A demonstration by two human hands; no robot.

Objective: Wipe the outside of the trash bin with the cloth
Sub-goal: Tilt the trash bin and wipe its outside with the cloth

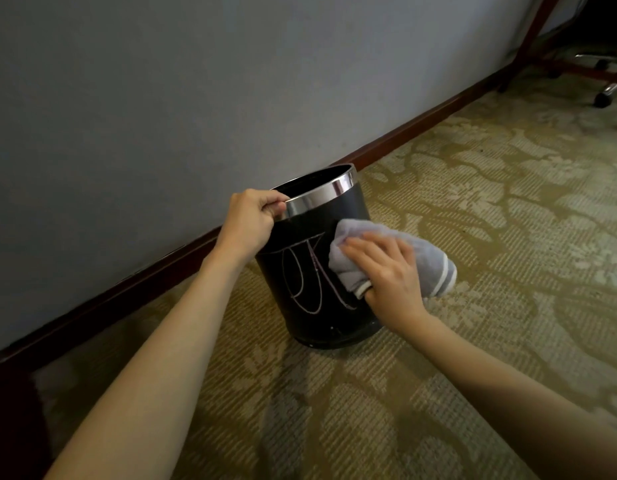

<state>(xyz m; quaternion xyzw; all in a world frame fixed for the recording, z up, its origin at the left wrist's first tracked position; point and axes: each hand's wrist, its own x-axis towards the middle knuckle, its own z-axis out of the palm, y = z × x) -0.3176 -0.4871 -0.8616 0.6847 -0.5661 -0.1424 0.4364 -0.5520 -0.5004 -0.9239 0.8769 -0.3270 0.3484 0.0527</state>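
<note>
A round black trash bin (300, 271) with a shiny metal rim stands on the carpet near the wall. Pale chalk-like lines are drawn on its front side. My left hand (250, 220) grips the metal rim at the bin's left edge, fingers curled over it. My right hand (390, 271) presses a folded grey cloth (428, 258) with white stripes against the bin's right side, fingers spread flat on the cloth. The bin's far side is hidden.
A grey wall with a dark red wooden baseboard (421, 119) runs diagonally behind the bin. Patterned beige carpet (508, 220) covers the floor. At the top right stand a red wooden furniture frame (528, 39) and the wheeled base of an office chair (608, 88).
</note>
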